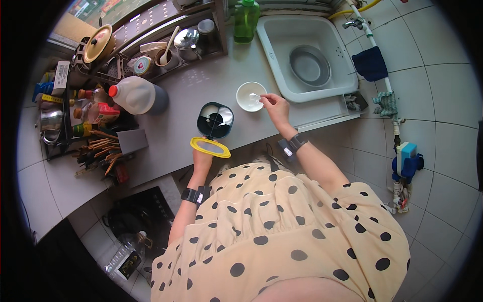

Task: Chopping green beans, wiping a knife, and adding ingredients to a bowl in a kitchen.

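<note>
My right hand [276,109] pinches the handle of a small white spoon [255,96] between thumb and fingers. The spoon's head is inside a white bowl [241,101] on the counter. To the bowl's left stands a dark divided seasoning box [204,127], its compartments exposed. White contents fill part of it, and one section looks silvery or reflective. Against the box's near side, my left hand [203,163] grips a yellow-rimmed lid [195,143] with a clear centre. The lid hides most of the left fingers, and whether it is hinged to the box I cannot tell.
A white sink [269,56] holding a grey basin [310,65] lies to the right. Behind the bowl stands a green pump bottle [245,23]. Leftward are a large plastic jug [137,96], a holder with chopsticks [103,148] and a rack of jars. The counter's front edge [241,145] runs before me.
</note>
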Demonstrator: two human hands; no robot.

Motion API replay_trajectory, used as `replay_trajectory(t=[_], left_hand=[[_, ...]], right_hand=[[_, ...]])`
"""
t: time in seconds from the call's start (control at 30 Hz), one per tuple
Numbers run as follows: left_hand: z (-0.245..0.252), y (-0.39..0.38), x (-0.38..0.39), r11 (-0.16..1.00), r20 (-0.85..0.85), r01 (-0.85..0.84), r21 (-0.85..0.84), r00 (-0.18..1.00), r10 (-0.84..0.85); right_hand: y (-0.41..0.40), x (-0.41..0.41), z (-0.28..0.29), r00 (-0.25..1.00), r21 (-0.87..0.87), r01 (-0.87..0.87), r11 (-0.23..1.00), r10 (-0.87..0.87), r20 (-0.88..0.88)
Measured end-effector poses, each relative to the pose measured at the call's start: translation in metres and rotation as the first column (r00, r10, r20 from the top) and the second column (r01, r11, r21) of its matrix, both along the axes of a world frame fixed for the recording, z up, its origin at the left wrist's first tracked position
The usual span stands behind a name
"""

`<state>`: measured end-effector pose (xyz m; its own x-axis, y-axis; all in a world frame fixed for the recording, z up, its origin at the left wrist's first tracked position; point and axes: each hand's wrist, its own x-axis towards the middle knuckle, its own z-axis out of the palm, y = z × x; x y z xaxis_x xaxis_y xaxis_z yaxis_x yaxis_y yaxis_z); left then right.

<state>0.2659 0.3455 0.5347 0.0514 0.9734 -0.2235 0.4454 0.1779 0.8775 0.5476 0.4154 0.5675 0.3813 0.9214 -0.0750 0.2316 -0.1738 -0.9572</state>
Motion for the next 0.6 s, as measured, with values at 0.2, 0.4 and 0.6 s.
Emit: replay_trajectory(t=[0.2,0.4,0.6], left_hand=[[0.009,-0.001,0.006,0.998,0.014,-0.031,0.058,0.999,0.03],[-0.003,-0.002,0.0,0.999,-0.074,0.012,0.05,0.997,-0.008],[-0.003,-0.003,0.004,0.999,0.079,-0.032,0.034,0.996,0.029]], right_hand=[[-0.001,0.002,-0.002,0.961,0.113,-0.029,0.993,-0.004,0.275],[-0.004,0.002,0.001,0.991,0.145,0.088,0.985,-0.101,0.085],[-0.031,-0.041,0.045,0.969,0.153,-0.244,0.958,0.236,0.068]])
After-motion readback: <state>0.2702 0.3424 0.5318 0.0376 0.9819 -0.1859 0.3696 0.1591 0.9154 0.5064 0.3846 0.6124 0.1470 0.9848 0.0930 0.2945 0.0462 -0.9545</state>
